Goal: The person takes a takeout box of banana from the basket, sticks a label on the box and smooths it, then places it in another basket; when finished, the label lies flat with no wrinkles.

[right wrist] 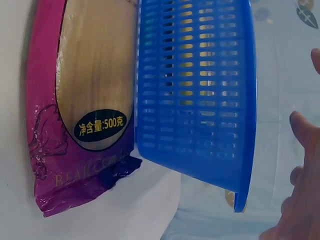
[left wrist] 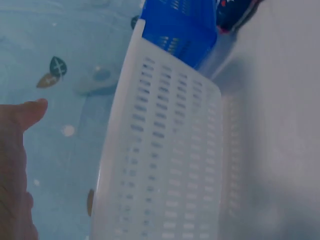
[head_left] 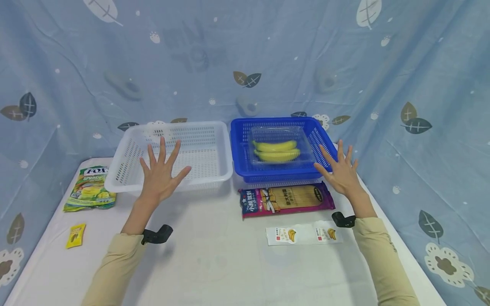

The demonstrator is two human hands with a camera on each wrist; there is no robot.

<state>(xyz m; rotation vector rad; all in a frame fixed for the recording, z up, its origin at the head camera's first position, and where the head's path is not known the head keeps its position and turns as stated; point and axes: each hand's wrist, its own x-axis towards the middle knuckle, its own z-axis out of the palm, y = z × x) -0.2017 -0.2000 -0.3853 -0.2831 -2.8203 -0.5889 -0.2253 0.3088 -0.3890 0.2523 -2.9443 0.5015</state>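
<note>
With fingers spread wide, my left hand (head_left: pixel 160 178) hovers by the near rim of a white plastic basket (head_left: pixel 226 170), holding nothing. The right hand (head_left: pixel 343 174), also spread and holding nothing, is near the right front corner of a blue plastic basket (head_left: pixel 264 176). A clear plastic box (head_left: pixel 304 148) with two bananas (head_left: pixel 277 156) in it sits inside the blue basket. In front of that basket lies a purple pack of pasta (head_left: pixel 287 199). The right wrist view shows the pasta pack (right wrist: pixel 95 65) beside the blue basket's (right wrist: pixel 200 160) slotted wall.
A green Fox's bag (head_left: pixel 91 189) lies left of the white basket, with a small yellow packet (head_left: pixel 75 236) nearer me. A strip of banana-printed labels (head_left: pixel 304 233) lies in front of the pasta. Blue patterned cloth (head_left: pixel 199 63) surrounds the white table (head_left: pixel 214 263).
</note>
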